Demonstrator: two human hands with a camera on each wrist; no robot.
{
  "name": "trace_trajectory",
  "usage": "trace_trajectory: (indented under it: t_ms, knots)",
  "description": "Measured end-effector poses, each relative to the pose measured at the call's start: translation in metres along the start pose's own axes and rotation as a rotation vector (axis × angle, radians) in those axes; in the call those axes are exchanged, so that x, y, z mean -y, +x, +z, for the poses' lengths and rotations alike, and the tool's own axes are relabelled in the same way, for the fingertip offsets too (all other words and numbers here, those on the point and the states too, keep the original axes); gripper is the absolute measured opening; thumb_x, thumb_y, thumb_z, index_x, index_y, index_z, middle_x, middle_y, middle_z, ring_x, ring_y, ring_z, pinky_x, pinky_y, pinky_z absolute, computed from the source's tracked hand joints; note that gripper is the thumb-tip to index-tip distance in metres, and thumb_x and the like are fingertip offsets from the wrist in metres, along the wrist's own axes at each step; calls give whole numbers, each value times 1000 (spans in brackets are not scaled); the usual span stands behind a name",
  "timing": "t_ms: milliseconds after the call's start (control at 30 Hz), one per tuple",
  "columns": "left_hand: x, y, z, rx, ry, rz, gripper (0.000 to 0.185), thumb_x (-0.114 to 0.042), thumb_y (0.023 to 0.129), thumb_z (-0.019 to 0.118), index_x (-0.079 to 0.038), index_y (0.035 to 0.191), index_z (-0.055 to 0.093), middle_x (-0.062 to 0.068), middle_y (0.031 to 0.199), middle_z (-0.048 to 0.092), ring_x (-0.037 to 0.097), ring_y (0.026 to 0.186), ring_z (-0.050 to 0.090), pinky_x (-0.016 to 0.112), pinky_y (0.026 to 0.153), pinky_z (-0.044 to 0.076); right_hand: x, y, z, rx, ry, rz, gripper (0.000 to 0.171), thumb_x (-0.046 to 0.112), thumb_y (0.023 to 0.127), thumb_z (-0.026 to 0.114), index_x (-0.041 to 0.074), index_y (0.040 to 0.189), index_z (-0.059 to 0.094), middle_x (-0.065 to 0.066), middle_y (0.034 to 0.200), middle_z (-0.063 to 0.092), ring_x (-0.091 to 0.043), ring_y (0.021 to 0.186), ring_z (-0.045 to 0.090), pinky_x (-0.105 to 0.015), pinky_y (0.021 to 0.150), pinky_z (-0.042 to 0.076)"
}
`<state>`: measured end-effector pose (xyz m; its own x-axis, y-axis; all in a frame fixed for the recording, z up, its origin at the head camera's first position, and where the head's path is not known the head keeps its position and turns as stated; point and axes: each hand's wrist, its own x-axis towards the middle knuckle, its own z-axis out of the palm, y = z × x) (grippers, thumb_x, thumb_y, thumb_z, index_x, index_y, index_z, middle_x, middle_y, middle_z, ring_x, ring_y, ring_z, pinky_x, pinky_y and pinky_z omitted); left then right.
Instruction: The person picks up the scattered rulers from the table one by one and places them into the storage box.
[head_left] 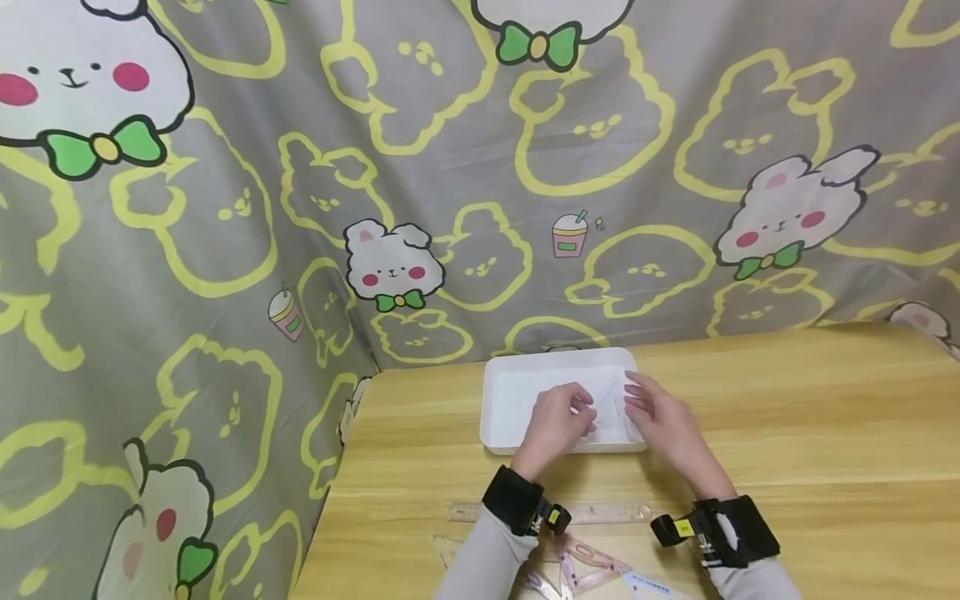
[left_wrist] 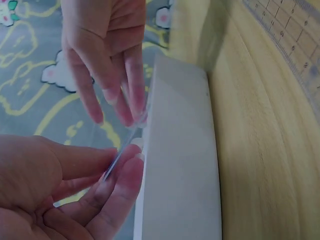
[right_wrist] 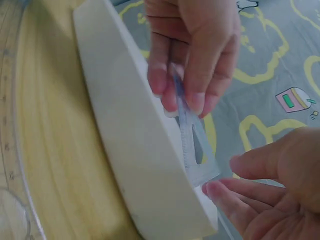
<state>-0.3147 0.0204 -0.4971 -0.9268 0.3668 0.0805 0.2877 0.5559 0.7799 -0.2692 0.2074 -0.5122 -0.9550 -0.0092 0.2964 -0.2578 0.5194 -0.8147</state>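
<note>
My left hand [head_left: 558,421] pinches a small clear plastic set square [right_wrist: 186,145] between thumb and fingers, over the white tray [head_left: 517,400]. The set square has a triangular cut-out and fine scale marks along one edge. At its other end is my right hand [head_left: 663,421], thumb and fingers apart, the fingertips right by the set square's corner in the right wrist view. In the left wrist view, the set square [left_wrist: 120,157] appears edge-on, close beside the tray's side wall [left_wrist: 182,150].
On the wooden table [head_left: 825,417], a clear straight ruler [head_left: 600,512] lies in front of the tray. Nearer me are several more drawing pieces, including a pinkish set square [head_left: 592,554] and one with blue print [head_left: 647,586]. A patterned curtain [head_left: 465,167] hangs behind and left.
</note>
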Motion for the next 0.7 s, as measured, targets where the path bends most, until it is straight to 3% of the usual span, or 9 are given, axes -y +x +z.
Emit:
trace_trajectory:
  t_ms: [200, 467, 700]
  knots:
    - [0, 12, 12, 60, 58, -52, 11, -8, 94, 76, -3, 104, 73, -3, 74, 73, 2, 56, 64, 18, 55, 48, -4, -1, -2, -18, -101, -79, 47, -11, 99, 56, -14, 145, 47, -41, 132, 59, -56, 118, 63, -61, 97, 52]
    - [8, 13, 18, 90, 256, 25, 4, -13, 88, 81, -10, 90, 78, -1, 79, 75, 5, 67, 63, 19, 64, 47, -3, -2, -4, 8, -123, -88, 39, -12, 98, 52, -13, 137, 55, -39, 129, 63, -55, 118, 63, -64, 99, 50]
    - [9, 11, 21, 113, 268, 6, 10, -19, 87, 82, -11, 89, 77, -2, 80, 73, 7, 70, 60, 21, 65, 46, -1, -2, -8, 30, -90, -61, 40, -12, 99, 49, -13, 139, 53, -38, 134, 61, -54, 123, 61, -63, 103, 49]
